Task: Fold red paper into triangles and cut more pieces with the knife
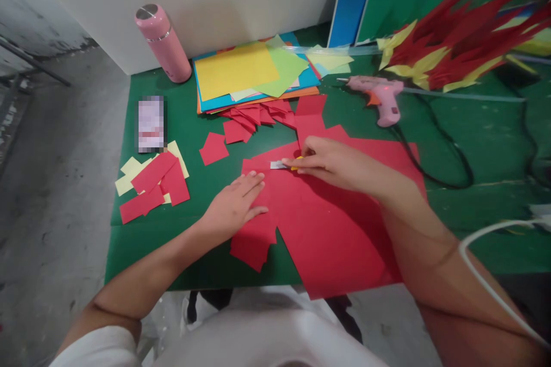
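Observation:
A large sheet of red paper (344, 229) lies on the green table, with its left part cut into smaller pieces. My right hand (322, 161) grips a utility knife (297, 164) with a yellow handle; its wide silver blade points left and lies flat against the red paper. My left hand (235, 206) rests flat, fingers spread, on the left edge of the paper, just short of the blade tip. Below that hand, a jagged red piece (253, 249) sticks out. Several cut red pieces (239, 129) lie just beyond the hands.
At the back stand a pink bottle (166, 46) and a stack of coloured paper (236, 71). A pink glue gun (381, 94) with a black cord lies right of them, near red and yellow paper flames (451, 40). Left are a blurred phone (150, 123) and paper scraps (152, 183).

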`<control>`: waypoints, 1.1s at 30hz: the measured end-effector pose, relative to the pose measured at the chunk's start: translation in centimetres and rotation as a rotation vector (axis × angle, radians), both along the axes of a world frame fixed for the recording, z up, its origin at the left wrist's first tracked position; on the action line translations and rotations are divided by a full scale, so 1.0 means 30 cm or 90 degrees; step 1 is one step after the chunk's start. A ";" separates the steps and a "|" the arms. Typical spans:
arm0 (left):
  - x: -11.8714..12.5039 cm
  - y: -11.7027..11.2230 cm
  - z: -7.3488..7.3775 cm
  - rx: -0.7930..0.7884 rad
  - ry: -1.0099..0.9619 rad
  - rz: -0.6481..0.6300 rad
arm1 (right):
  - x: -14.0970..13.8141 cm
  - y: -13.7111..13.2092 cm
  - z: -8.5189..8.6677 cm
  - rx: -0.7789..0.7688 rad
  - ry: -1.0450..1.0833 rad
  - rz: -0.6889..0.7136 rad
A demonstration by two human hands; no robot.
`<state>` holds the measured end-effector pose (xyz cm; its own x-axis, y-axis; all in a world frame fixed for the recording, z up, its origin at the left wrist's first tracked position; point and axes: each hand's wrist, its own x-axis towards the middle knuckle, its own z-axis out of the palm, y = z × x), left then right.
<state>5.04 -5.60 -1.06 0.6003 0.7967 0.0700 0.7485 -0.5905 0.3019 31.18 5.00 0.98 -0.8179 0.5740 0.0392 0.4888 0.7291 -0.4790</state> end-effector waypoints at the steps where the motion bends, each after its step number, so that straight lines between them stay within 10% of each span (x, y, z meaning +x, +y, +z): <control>1: 0.000 0.000 -0.003 -0.002 -0.007 0.003 | -0.010 -0.003 0.000 0.015 -0.006 0.002; 26: -0.008 0.010 -0.013 0.026 0.029 -0.007 | -0.016 0.015 0.007 0.096 -0.041 -0.078; 33: -0.005 -0.002 -0.010 0.010 0.074 0.141 | -0.011 0.011 -0.018 0.157 -0.054 -0.077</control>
